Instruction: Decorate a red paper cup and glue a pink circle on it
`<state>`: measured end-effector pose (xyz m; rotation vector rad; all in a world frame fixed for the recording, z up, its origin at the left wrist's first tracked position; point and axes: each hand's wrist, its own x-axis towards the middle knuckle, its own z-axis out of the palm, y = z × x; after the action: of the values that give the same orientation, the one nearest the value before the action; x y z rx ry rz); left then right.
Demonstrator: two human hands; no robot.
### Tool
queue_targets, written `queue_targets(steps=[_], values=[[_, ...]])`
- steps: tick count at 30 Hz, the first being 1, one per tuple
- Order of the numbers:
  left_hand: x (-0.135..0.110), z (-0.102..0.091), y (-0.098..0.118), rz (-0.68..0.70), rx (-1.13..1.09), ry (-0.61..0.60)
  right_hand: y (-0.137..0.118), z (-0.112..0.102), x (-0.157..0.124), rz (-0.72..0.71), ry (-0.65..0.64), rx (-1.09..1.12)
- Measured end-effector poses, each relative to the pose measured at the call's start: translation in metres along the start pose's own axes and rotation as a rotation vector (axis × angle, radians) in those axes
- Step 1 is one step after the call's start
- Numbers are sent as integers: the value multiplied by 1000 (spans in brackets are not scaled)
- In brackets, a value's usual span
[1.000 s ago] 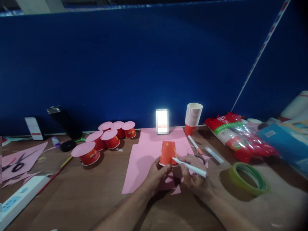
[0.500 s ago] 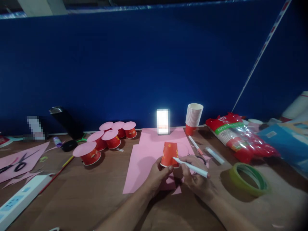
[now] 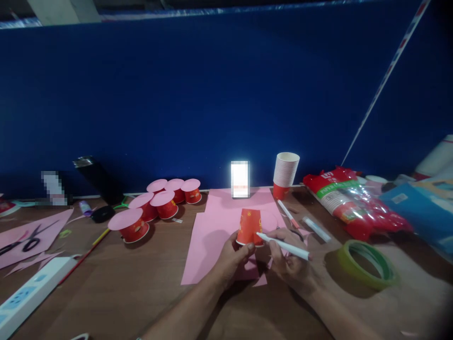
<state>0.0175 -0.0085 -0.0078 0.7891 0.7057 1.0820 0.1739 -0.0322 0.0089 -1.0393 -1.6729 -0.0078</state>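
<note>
My left hand grips a red paper cup, turned upside down with its white rim at the bottom, above the pink paper sheets. Closed around a white marker, my right hand holds its tip at the cup's right side; whether the tip touches is hard to tell. Black scissor handles show partly behind my right hand. A white-and-red marker lies on the paper's right edge.
Several red cups topped with pink discs stand left. Stacked paper cups, a red plastic cup package and a green tape roll are right. At left lie scissors on pink paper and a power strip.
The white marker and my right hand have shifted slightly to the right and down. My left hand and the cup stay almost where they were.
</note>
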Motion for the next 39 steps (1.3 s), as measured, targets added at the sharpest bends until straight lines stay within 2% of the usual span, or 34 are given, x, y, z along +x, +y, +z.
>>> queue_targets(steps=[4, 15, 24, 31, 39], values=[[1, 0, 0, 12, -15, -13, 1, 0, 1, -54, -8, 25], [2, -4, -2, -7, -9, 1, -3, -1, 5, -63, -18, 4], [2, -5, -4, 15, 37, -30, -5, 0, 3, -16, -45, -3], [3, -7, -5, 27, 82, -62, 0, 1, 1, -55, -22, 20], [2, -9, -5, 14, 87, -62, 4, 2, -4, -10, -67, 6]])
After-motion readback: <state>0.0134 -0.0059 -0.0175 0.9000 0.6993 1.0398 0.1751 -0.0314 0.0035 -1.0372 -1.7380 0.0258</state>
